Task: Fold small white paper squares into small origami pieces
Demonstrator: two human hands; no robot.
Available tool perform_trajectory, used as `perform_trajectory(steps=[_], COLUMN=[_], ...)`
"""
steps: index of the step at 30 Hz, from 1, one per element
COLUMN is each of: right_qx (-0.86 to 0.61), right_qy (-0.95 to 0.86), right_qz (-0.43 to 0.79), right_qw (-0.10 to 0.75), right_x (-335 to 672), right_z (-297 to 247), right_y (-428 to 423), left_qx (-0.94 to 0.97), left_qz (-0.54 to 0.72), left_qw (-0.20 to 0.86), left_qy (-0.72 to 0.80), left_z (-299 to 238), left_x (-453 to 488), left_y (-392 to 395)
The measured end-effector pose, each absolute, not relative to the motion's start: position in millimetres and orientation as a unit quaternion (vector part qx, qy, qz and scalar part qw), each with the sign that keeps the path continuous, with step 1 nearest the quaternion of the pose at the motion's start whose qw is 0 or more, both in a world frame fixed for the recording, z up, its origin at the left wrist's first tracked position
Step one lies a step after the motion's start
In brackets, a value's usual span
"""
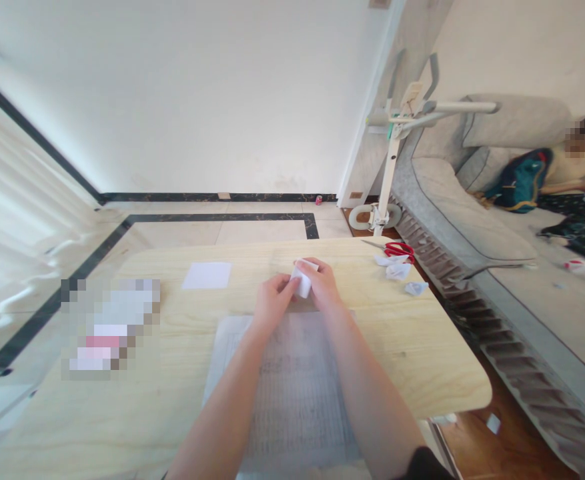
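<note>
A small folded piece of white paper (302, 280) is held above the wooden table (422, 347), between both of my hands. My left hand (272, 300) pinches its left edge with closed fingers. My right hand (325, 283) wraps round its right side and top, fingers curled. Under my forearms lies a translucent cutting mat (292, 400) with a faint grid. A flat white paper square (207, 275) rests on the table to the left of my hands.
Red-handled scissors (397, 249) and crumpled paper scraps (402, 270) lie at the table's far right. A blurred-out object (109, 330) sits at the left. A grey sofa (472, 220) with a person (579, 167) on it stands right; a white scooter (392, 160) leans by the wall.
</note>
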State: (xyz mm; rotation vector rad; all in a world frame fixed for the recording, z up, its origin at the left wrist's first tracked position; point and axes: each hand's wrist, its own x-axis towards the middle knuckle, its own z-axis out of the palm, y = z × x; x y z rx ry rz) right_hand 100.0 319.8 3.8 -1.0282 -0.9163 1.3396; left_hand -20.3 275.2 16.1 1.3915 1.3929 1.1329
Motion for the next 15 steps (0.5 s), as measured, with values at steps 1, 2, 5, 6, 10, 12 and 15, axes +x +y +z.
perform_trajectory(steps=[1, 2, 5, 6, 10, 12, 15], right_qx=[-0.439, -0.439, -0.442, -0.442, -0.437, -0.435, -0.437], right_qy=[-0.393, -0.395, -0.395, -0.394, -0.392, -0.393, -0.395], right_qz=[0.571, 0.570, 0.568, 0.568, 0.565, 0.563, 0.555], right_qw=[0.572, 0.571, 0.571, 0.572, 0.579, 0.583, 0.587], right_x=[100.2, 100.3, 100.3, 100.1, 99.5, 99.5, 99.5], right_z=[3.3, 3.0, 2.9, 2.9, 1.7, 0.3, -1.8], right_y=[319.9, 319.9, 319.5, 319.4, 320.2, 321.2, 322.3], left_qx=[0.561, 0.566, 0.579, 0.583, 0.588, 0.586, 0.583], left_qz=[0.447, 0.443, 0.435, 0.433, 0.425, 0.424, 0.424], left_qw=[0.417, 0.413, 0.400, 0.396, 0.389, 0.389, 0.387], left_qy=[0.558, 0.560, 0.561, 0.562, 0.568, 0.571, 0.575], left_z=[15.8, 15.6, 15.8, 16.2, 18.0, 18.4, 18.1], left_x=[-20.6, -20.8, -21.4, -21.5, -21.5, -21.3, -21.0], left_y=[275.3, 275.5, 275.9, 275.9, 275.6, 275.4, 275.4])
